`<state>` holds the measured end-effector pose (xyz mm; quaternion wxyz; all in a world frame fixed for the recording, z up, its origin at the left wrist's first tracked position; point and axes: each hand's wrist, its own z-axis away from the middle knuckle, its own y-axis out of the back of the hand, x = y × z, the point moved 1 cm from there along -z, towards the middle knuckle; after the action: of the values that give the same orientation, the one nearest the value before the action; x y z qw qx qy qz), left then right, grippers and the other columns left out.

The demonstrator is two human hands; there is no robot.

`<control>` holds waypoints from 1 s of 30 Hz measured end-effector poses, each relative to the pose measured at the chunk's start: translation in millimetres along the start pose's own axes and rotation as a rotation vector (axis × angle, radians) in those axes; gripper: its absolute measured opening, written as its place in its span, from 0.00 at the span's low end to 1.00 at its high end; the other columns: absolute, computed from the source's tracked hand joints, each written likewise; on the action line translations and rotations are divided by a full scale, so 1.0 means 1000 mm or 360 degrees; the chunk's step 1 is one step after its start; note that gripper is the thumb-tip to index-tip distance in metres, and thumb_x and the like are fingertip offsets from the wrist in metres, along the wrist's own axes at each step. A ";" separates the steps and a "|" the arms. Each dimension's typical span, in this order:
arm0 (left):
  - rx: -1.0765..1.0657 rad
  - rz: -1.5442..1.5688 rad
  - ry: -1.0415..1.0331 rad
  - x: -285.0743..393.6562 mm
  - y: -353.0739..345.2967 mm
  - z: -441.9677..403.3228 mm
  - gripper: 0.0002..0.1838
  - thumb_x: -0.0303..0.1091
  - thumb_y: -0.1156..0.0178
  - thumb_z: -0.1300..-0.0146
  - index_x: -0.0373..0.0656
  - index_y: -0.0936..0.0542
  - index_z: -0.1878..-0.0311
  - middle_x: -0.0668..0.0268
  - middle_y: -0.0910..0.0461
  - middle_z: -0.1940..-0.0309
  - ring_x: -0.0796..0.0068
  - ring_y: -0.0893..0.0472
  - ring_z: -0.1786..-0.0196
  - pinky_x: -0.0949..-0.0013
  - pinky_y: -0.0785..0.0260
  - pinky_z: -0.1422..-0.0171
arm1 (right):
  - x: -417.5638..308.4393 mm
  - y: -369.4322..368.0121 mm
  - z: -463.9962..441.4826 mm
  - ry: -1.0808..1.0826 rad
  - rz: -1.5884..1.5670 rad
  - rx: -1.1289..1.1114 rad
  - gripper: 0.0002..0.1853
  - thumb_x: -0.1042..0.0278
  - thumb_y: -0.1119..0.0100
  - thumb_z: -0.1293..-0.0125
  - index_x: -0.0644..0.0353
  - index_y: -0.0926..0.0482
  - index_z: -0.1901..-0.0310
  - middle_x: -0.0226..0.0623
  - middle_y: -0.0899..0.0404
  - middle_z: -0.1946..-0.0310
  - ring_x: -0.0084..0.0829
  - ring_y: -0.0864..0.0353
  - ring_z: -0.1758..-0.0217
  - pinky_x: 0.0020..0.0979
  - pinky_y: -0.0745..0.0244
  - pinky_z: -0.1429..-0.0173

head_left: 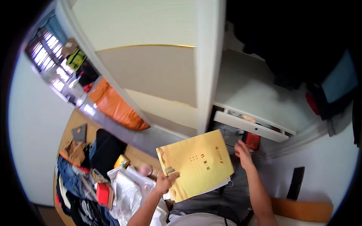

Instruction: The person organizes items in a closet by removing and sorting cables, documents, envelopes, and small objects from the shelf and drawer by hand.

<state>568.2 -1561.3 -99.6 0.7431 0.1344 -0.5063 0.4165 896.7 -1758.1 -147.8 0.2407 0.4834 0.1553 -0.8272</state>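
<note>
My left hand (164, 183) grips a yellow document envelope (198, 165) by its lower left edge, thumb on top. Dark Chinese characters are printed on the envelope's face, and it is held tilted above my lap. White paper edges and a thin white string show under its lower side. Just right of the envelope, my right hand (242, 152) is apart from it, with fingers loosely spread and nothing seen in them. Beyond that hand lies a red item (252, 141), below a partly pulled-out white drawer (252, 126) with small things inside.
A low surface at left bears piled clothes (71, 175), a white plastic bag (128, 192), a red box (102, 193) and a black garment (105, 148). An orange bag (115, 105) lies past the sliding door (151, 75). Dark clothes hang in the wardrobe at right.
</note>
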 end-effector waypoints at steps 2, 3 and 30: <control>0.0050 0.0162 -0.0048 0.011 0.027 0.017 0.16 0.26 0.35 0.41 0.35 0.24 0.50 0.64 0.19 0.59 0.75 0.19 0.59 0.70 0.26 0.52 | 0.022 -0.020 0.021 -0.0071 0.0139 -0.0355 0.42 0.52 0.40 0.36 0.69 0.48 0.30 0.49 0.43 0.31 0.38 0.45 0.28 0.34 0.51 0.27; 0.0157 0.0178 -0.0082 0.019 0.043 0.029 0.16 0.26 0.35 0.41 0.35 0.24 0.50 0.64 0.19 0.59 0.75 0.19 0.59 0.70 0.26 0.52 | 0.043 -0.023 0.017 -0.0175 0.0046 -0.0569 0.43 0.52 0.40 0.36 0.70 0.49 0.30 0.51 0.45 0.30 0.37 0.47 0.26 0.34 0.52 0.27; 0.3033 -0.0571 0.0265 -0.028 0.391 0.300 0.15 0.36 0.39 0.44 0.37 0.19 0.57 0.62 0.18 0.66 0.69 0.20 0.62 0.70 0.28 0.55 | 0.024 -0.001 0.049 0.0230 0.0343 -0.0453 0.09 0.68 0.39 0.36 0.62 0.21 0.57 0.34 0.18 0.64 0.26 0.20 0.68 0.25 0.24 0.63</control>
<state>76.7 -1520.6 -75.4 0.4088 0.7247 0.1252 0.5405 850.8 -1786.5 -145.1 0.3820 0.5164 0.2349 -0.7295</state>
